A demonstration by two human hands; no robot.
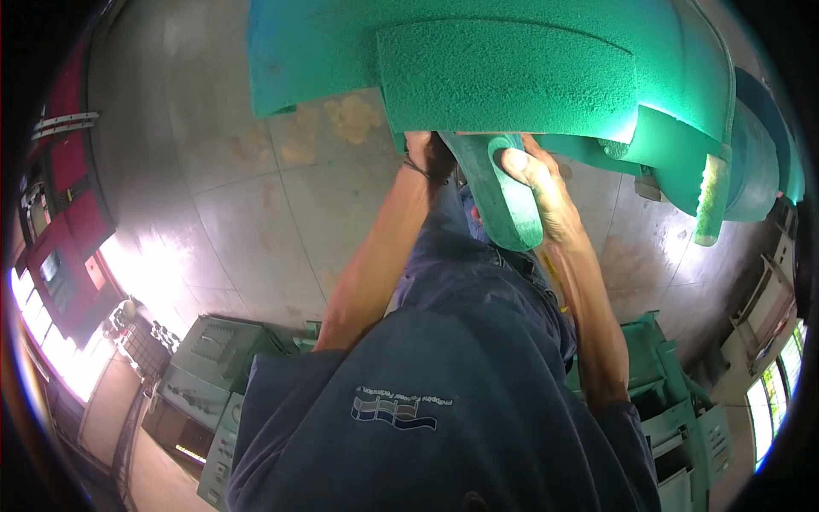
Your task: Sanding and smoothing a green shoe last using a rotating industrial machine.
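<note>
A large green machine with a rough painted housing (503, 81) fills the top of the head view. From under its lower edge a long green arm with a rounded end (509, 218) juts toward my body. My right hand (542, 183) is closed on the right side of this arm, thumb lying on its upper face near an oval recess. The other fingers pass up behind it, under the housing. My left hand (420, 147) reaches beneath the same edge, left of the arm. Its fingers are hidden by the housing, so what it touches does not show.
Right of the housing stand a curved green guard (751, 162) and a light strip-like bar (710, 200). Other green machines stand behind me, one at lower left (209, 363) and one at lower right (674, 410). Maroon panels (72, 247) line the far left.
</note>
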